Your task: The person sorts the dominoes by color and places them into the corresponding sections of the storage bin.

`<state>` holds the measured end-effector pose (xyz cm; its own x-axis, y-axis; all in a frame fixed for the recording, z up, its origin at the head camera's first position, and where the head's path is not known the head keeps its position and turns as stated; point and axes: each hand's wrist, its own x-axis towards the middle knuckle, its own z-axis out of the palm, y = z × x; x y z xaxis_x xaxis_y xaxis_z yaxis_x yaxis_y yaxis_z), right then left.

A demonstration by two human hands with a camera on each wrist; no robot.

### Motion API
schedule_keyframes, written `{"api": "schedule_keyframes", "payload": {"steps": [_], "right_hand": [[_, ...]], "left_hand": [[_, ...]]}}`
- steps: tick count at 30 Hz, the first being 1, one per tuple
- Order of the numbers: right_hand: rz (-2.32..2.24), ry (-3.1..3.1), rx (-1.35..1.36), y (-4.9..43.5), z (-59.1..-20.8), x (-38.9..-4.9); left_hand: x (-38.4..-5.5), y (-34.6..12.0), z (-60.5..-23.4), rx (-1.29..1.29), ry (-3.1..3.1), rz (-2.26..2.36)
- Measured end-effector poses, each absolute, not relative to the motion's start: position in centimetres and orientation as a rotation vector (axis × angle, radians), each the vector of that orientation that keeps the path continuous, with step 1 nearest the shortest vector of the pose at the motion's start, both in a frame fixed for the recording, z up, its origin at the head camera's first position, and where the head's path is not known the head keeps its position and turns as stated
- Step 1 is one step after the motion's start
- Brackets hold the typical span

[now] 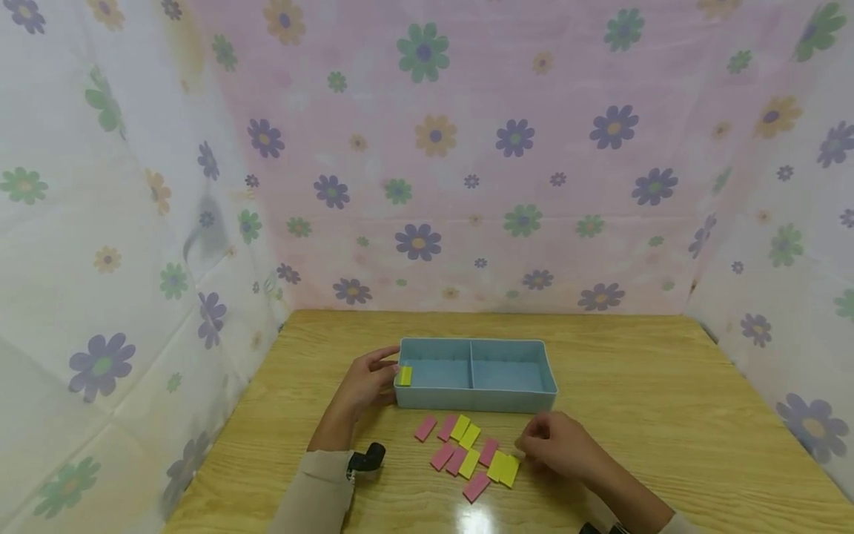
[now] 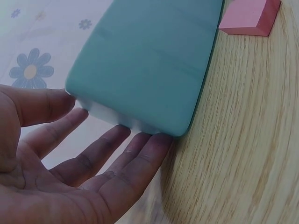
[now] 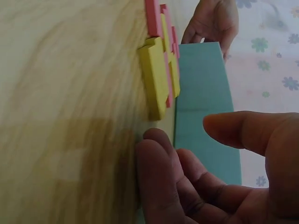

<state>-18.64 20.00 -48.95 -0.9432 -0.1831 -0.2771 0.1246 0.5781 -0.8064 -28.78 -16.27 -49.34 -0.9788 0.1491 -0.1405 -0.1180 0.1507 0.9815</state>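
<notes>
A light blue two-compartment box (image 1: 477, 400) stands on the table. My left hand (image 1: 365, 382) is at its left end; in the left wrist view the straight fingertips and thumb touch the end wall and corner. A yellow block (image 1: 405, 377) lies inside the left compartment, against the left wall. In front of the box several pink blocks (image 1: 477, 487) and yellow blocks (image 1: 509, 472) lie in a loose cluster. My right hand (image 1: 560, 445) is low over the table just right of the yellow blocks. Its fingers are loosely bent, the thumb stands apart, and nothing is between them.
The wood-grain table (image 1: 667, 386) is bordered by flower-patterned cloth (image 1: 480, 148) at the back and both sides. A divider (image 1: 471, 363) splits the box in two. A black wrist device (image 1: 367, 457) sits by the left sleeve.
</notes>
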Motion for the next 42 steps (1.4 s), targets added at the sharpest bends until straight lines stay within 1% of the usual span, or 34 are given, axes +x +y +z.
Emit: {"api": "schedule_keyframes", "payload": {"steps": [7,15,25,42], "right_hand": [[-1.270,2.439,0.061,21.3,-49.0,-17.7],[-1.327,2.412,0.001,21.4,-49.1,-17.6],[-1.356,2.385,-0.084,20.0,-50.3,-17.5],[-1.284,2.516,-0.140,19.1,-49.7,-18.5]], "left_hand": [[-29.1,-16.0,-49.6,0.071,2.146,1.951],[-29.4,-15.7,-49.2,0.085,2.153,1.950],[-28.1,-16.4,-49.7,0.018,2.174,1.942],[-28.4,-16.3,-48.9,0.030,2.151,1.968]]}}
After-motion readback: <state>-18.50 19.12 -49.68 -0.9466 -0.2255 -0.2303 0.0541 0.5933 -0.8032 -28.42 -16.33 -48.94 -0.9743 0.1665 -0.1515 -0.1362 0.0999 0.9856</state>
